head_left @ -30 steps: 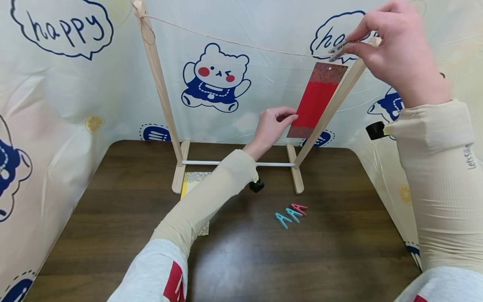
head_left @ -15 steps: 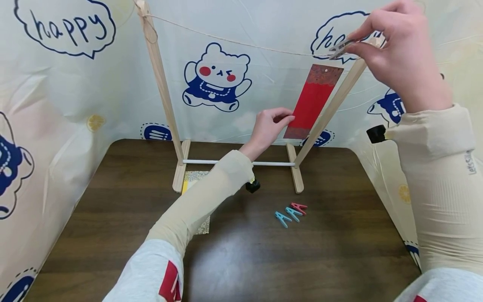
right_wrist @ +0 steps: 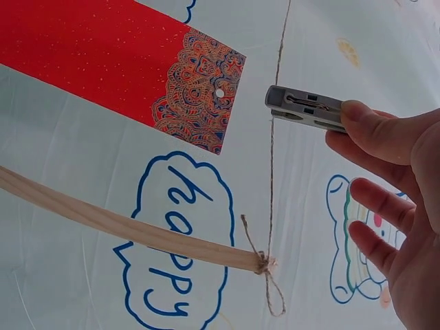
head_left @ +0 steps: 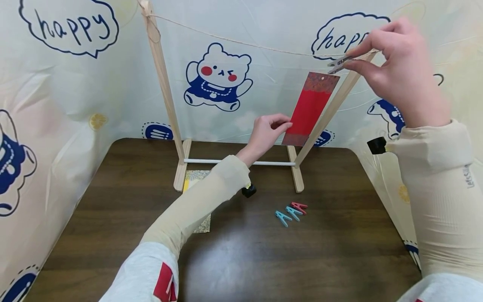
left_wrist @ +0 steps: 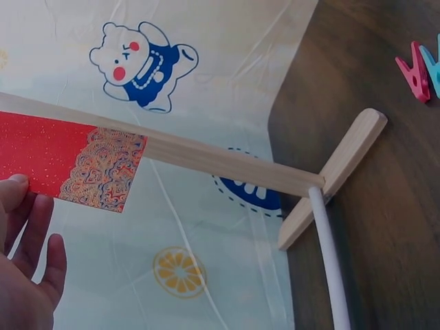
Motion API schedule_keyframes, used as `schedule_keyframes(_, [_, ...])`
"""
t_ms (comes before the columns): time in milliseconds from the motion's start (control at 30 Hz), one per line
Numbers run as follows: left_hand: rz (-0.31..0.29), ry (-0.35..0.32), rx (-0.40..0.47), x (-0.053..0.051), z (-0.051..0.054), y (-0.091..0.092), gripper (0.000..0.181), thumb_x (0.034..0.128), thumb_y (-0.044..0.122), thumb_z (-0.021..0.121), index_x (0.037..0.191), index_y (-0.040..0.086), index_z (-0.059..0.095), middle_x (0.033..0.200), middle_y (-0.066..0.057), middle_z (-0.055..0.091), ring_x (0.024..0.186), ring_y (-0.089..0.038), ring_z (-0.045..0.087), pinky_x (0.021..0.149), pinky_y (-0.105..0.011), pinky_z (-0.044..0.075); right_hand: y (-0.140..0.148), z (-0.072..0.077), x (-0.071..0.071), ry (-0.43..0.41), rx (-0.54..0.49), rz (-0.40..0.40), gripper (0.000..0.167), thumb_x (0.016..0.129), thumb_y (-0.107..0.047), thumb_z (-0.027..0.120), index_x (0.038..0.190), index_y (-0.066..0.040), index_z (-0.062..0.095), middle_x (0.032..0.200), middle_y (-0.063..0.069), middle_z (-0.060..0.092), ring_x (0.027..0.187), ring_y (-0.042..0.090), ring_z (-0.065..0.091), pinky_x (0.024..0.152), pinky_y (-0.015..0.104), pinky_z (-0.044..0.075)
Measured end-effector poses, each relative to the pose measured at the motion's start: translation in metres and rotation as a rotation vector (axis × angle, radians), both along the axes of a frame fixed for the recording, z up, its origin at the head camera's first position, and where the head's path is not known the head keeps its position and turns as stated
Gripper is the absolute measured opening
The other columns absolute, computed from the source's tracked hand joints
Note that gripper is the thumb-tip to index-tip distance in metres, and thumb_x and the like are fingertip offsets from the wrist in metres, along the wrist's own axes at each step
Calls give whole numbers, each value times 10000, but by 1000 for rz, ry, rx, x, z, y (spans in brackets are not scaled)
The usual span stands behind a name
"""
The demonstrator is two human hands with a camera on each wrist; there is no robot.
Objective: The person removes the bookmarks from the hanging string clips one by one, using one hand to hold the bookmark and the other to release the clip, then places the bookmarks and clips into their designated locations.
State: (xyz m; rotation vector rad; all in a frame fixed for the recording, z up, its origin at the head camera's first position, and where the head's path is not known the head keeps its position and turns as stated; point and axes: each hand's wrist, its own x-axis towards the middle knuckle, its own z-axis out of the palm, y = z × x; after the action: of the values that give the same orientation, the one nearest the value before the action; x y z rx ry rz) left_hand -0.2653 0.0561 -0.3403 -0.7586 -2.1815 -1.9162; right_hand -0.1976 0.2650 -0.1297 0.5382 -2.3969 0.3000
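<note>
My left hand (head_left: 265,133) pinches a red paper bookmark (head_left: 311,107) by its left edge, low down. It has patterned ends and a small hole at the top, and hangs tilted in front of the right post. Up at the right, my right hand (head_left: 409,75) pinches a grey clothespin (right_wrist: 306,108) between thumb and forefinger. The pin crosses the twine (right_wrist: 272,185) in the right wrist view; whether it bites the twine I cannot tell. A gap parts the pin from the bookmark's holed end in that view.
A wooden stand with a left post (head_left: 164,84), a right post (head_left: 332,109) and a white crossbar (head_left: 273,163) carries the twine. Two blue clothespins (head_left: 283,218) and a red one (head_left: 299,207) lie on the table (head_left: 302,260). Under my left forearm, a yellow-edged patterned card (head_left: 203,224) is partly hidden.
The bookmark has shifted left and down, with my left hand following it. My right hand has lowered a little with the grey clothespin. Both holds are kept.
</note>
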Motion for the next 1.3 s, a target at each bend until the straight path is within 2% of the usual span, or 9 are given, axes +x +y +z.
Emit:
schedule_keyframes(167, [-9,2,3,4,-3,-2,200,994,142,720,1165,60,784,1081,-71,774,898,-176,695,821,-262,582,4,-9,2,12,-11,55,244,931,-86,781,1149,24,761,1155,244,633,1090,-70,281,901,283,325])
schedule_keyframes(367, [-5,-16,-8,10,-7,-8,200,989,150,728,1159,60,784,1093,-76,770,904,-158,688,825,-254,587,7,-21,4,12,-41,93,224,887,-43,816,1103,5,781,1092,210,655,1075,-81,305,872,235,293])
schedule_keyframes(833, [-4,-63,-10,19,-21,-21,211,990,151,728,1175,63,779,1106,-73,771,924,-202,697,846,-269,586,11,-46,14,14,-32,196,233,811,44,855,1032,38,782,975,226,673,1065,-24,332,874,300,279])
schedule_keyframes(1033, [18,-81,-35,27,-24,-32,222,994,176,726,1191,84,774,1129,-55,762,953,-181,683,859,-284,585,10,-56,21,2,-21,227,251,781,55,873,1013,25,783,1003,223,685,1059,157,428,876,351,303])
schedule_keyframes(1300, [48,-55,-54,36,-33,-45,198,984,186,741,1154,97,788,1095,-40,770,922,-173,693,842,-292,588,10,-68,29,-12,-3,262,292,742,69,893,1006,9,785,1044,223,694,1070,323,509,876,365,327])
